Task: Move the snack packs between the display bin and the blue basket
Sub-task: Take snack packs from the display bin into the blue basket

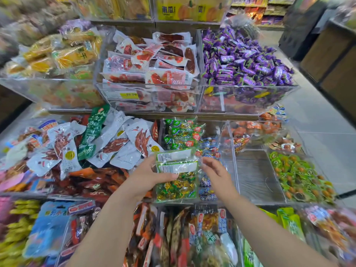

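My left hand [148,176] grips two clear green snack packs [177,178] with white labels, stacked one on the other, over a clear display bin [231,157]. Just right of the packs, my right hand [215,170] hovers with fingers spread; I cannot tell whether its fingertips touch their edge. More green packs [181,133] and blue-wrapped sweets [208,187] lie in the same bin. No blue basket is in view.
Clear bins of snacks fill tiered shelves all around: white and red packs [107,143] at left, purple sweets [244,60] above right, green-wrapped snacks [296,176] at right. A bin [256,176] to the right shows bare bottom. Tiled floor lies far right.
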`<state>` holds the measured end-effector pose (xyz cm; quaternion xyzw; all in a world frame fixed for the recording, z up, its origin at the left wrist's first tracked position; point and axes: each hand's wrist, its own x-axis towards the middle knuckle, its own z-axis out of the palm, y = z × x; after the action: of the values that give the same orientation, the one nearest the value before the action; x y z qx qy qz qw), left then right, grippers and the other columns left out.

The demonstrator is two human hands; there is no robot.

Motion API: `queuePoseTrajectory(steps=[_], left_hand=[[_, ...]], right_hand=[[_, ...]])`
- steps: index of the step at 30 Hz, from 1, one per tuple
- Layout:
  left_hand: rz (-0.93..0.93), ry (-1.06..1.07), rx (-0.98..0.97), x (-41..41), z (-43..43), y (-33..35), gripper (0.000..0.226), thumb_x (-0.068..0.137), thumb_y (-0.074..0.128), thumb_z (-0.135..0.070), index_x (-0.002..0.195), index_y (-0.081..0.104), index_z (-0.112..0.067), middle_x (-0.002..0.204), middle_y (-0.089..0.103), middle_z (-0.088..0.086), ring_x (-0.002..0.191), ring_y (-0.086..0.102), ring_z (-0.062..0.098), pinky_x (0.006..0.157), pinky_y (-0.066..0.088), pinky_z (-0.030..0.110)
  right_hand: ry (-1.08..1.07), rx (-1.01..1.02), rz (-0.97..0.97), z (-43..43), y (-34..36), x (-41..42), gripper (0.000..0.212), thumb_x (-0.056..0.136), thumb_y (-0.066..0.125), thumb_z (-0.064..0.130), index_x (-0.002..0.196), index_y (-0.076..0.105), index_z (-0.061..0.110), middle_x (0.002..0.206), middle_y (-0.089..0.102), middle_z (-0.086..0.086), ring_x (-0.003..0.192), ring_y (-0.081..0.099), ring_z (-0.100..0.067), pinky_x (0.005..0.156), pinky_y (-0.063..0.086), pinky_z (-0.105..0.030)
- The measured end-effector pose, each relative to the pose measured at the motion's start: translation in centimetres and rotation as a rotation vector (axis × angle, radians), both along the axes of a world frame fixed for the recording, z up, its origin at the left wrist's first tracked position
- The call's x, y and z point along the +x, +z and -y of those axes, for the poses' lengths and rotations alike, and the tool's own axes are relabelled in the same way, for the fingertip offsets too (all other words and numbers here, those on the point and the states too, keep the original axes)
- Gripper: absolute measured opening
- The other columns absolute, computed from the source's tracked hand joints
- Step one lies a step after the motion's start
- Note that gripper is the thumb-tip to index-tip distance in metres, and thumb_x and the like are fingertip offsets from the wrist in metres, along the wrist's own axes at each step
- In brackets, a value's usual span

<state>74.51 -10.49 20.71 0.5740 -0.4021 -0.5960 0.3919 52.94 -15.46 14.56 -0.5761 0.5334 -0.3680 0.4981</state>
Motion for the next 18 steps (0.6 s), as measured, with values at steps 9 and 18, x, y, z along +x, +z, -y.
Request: queuePoseTrajectory(steps=[9,18], left_hand=[[-0.231,0.093,-0.113,-2.6,-0.2,0.3,0.094,0.054,0.091,-0.022,0.135,0.044,-0.03,0.137,0.055,-0.001,0.126,0.051,0.021,0.106,0.041,0.045],[0.111,-0.099,-0.366,-6.3,-0.4,1.2,0.068,0.063,0.087,-0.024,0.114,0.049,-0.049,0.113,0.06,-0.027,0.104,0.06,-0.004,0.085,0.051,0.017]], right_hand=[[-0.094,0.509,0.469,-1.3,4.0,-1.0,0.035,0.084,0.054,0.056,0.088,0.071,0.026,0.084,0.064,0.002,0.078,0.062,-0.017,0.067,0.053,-0.031],[0.082,1.145,1.006,-1.6,4.3,-4.5,0.064,0.075,0.061,0.044,0.118,0.057,-0.002,0.103,0.063,-0.036,0.079,0.07,-0.038,0.057,0.059,-0.037]])
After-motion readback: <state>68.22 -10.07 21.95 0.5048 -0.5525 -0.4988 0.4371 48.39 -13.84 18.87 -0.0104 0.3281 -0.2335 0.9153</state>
